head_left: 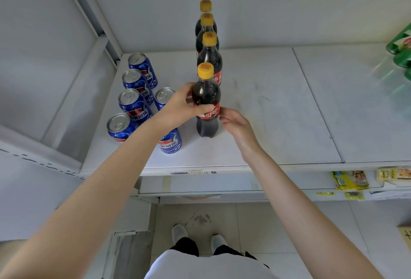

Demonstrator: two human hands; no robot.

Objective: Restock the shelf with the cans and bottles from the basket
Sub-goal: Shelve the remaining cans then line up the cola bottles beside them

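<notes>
A row of cola bottles with yellow caps runs from front to back on the white shelf [266, 105]. The front cola bottle [206, 92] stands upright, and my left hand [180, 105] grips it at the red label, thumb across the front. My right hand [235, 123] is beside the bottle on its right, fingertips touching the label, fingers loosely bent. Several blue cola cans [133, 103] stand in two rows to the left of the bottles; my left forearm covers part of the nearer ones. The basket is out of view.
Green bottles [400, 47] stand at the far right of the shelf. Yellow snack packets [351, 179] lie on a lower shelf at the right. A shelf upright [93, 23] bounds the left side. My feet stand on the tiled floor below.
</notes>
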